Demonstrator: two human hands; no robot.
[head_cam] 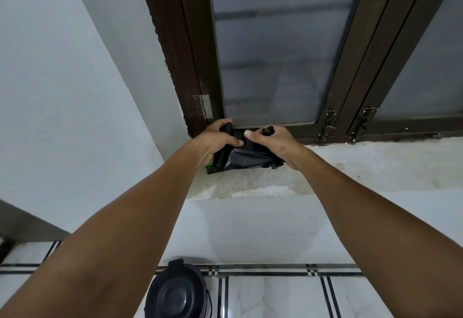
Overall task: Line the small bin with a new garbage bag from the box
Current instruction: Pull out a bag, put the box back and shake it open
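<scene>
Small bin [179, 292]: near, on floor, lid shut. Garbage bag [246, 156]: far, on sill over box [213, 168], left hand [216, 142] and right hand [274, 143] grips closed on it. Risk: thin film tears if yanked.

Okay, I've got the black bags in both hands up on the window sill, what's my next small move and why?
Probably pull your hands apart to separate one bag. The left hand grips a black plastic bag roll above the green box, while the right hand holds a partly unrolled glossy black bag. The round black bin waits below.
</scene>
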